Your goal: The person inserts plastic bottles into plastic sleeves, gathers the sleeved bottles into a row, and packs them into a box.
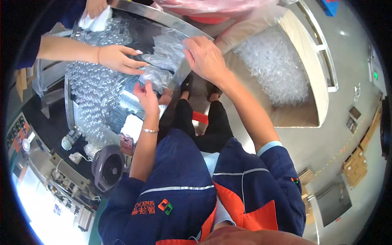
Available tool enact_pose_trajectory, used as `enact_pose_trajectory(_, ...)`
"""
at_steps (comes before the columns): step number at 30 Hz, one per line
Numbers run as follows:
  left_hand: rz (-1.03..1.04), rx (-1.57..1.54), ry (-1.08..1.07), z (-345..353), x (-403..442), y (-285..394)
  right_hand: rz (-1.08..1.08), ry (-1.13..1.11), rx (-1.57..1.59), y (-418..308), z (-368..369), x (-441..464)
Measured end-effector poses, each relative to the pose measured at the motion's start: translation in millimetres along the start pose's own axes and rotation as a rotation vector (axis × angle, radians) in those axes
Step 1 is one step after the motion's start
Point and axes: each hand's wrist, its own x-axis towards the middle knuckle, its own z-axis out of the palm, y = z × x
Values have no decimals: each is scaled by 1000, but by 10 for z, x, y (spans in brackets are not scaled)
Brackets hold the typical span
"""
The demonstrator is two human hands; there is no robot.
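My left hand (148,99) is over the near side of a table heaped with small clear plastic pieces (92,98). Its fingers are bent but apart, close to a crumpled clear plastic bag (157,76), with nothing visible between them. At the table's metal rim (179,75), my right hand (206,59) hovers with loosely bent, parted fingers and no visible object. Another person's hand (120,58) reaches in from the left, fingers stretched toward the same bag. That person's other hand (96,7) rests on a white cloth or wad (97,20) at the far corner.
A large cream-walled bin (314,90) holding a mass of clear pieces (277,65) stands on the right, with pinkish plastic sheeting (220,10) behind it. A dark fan (108,167) is by my left elbow. Cardboard boxes (355,167) lie farther right on the floor.
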Motion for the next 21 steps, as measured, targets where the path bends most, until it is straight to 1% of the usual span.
enact_pose_trajectory(2, 155, 137, -2, 64, 266, -162, -38, 2, -70, -1, 172, 148)
enact_pose_trajectory(3, 232, 209, -3, 91, 288, -119, -47, -17, -91, -15, 235, 209)
enact_pose_trajectory(5, 328, 474, -26, 154, 255, -68, -61, -57, -173, -60, 367, 313)
enact_pose_trajectory(6, 376, 610, -41, 230, 179, 74, -64, -77, -236, -89, 429, 358)
enact_pose_trajectory(7, 254, 559, -50, 286, 90, 262, -64, -96, -299, -121, 480, 395)
enact_pose_trajectory(10, 275, 643, -72, 304, 215, 297, -116, -168, -417, -183, 586, 467)
enact_pose_trajectory(13, 294, 497, -26, 332, 369, 188, -129, -125, -445, -205, 698, 486)
enact_pose_trajectory(16, 409, 551, -21, 270, 337, 101, -127, -171, -482, -204, 734, 470)
enact_pose_trajectory(19, 589, 750, -92, 94, 269, 149, -48, -355, -457, -220, 681, 414)
enact_pose_trajectory(21, 601, 808, -110, 79, 243, 158, 3, -416, -455, -246, 682, 406)
